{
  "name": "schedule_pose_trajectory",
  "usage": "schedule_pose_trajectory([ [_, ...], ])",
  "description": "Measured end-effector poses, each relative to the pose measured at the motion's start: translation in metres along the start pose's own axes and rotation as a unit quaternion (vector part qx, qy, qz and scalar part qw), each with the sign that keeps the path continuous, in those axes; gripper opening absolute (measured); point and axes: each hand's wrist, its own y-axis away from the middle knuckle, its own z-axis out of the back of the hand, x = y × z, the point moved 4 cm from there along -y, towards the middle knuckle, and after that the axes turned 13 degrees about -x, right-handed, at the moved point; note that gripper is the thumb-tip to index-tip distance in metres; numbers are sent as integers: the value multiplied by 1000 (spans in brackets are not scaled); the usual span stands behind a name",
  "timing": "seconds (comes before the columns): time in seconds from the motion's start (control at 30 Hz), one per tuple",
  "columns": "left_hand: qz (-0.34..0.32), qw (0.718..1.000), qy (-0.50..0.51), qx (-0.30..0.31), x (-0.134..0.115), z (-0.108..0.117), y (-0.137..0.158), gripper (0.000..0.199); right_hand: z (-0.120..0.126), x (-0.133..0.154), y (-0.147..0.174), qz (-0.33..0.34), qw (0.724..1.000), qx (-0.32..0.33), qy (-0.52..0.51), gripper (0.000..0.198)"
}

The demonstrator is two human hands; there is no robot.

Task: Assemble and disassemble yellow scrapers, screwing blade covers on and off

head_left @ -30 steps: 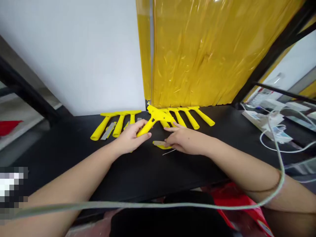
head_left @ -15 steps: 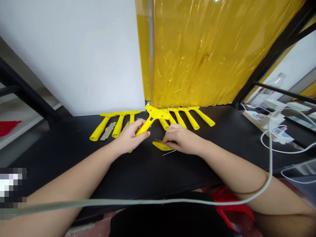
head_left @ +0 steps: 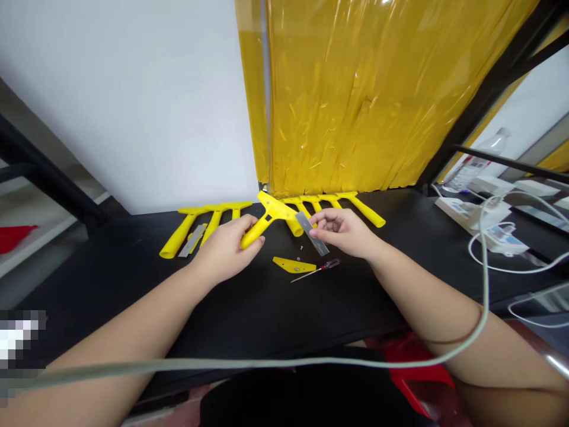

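- Left hand point(head_left: 229, 246), centre of frame: closed around the grip of a yellow scraper body point(head_left: 274, 211). Grip's lower end partly covered by fingers and palm; T-shaped head clear, tilted down to the right.
- Right hand point(head_left: 347, 231), right of centre: fingers narrow, pinching a flat grey blade point(head_left: 316, 242), which slants down to the right. Blade's upper end overlaps the right tip of the scraper head in view; cannot tell whether they touch.
- Just below, on the black surface point(head_left: 249, 320): a yellow plate point(head_left: 291, 265) lying flat, a screwdriver point(head_left: 328, 264) beside it, shaft pointing lower left. Whether shaft and plate touch is hard to make out.
- Above the plate, two tiny bits: a screw point(head_left: 301, 248) and a small ring-like piece point(head_left: 298, 259), too small to name surely.
- Left of centre, a row of yellow handles point(head_left: 175, 238) along the back; left hand hides some lower ends. Between two, a grey strip point(head_left: 191, 242), yellow showing at its edge.
- Right of centre, further yellow scrapers point(head_left: 371, 214), partly behind right hand and held scraper.
- Pale cable point(head_left: 267, 363) crosses the lower frame, over both forearms.
- Lower left corner pixelated, unreadable.
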Motion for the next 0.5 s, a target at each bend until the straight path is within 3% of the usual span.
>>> schedule_pose_trajectory([
  [0.27,-62,995,-74,20,-7,1,3,29,3,1,-2,-6,999,-22,-34,38],
  [0.5,-98,993,-66,29,-13,2,6,35,8,9,-2,87,993,-78,-23,28],
])
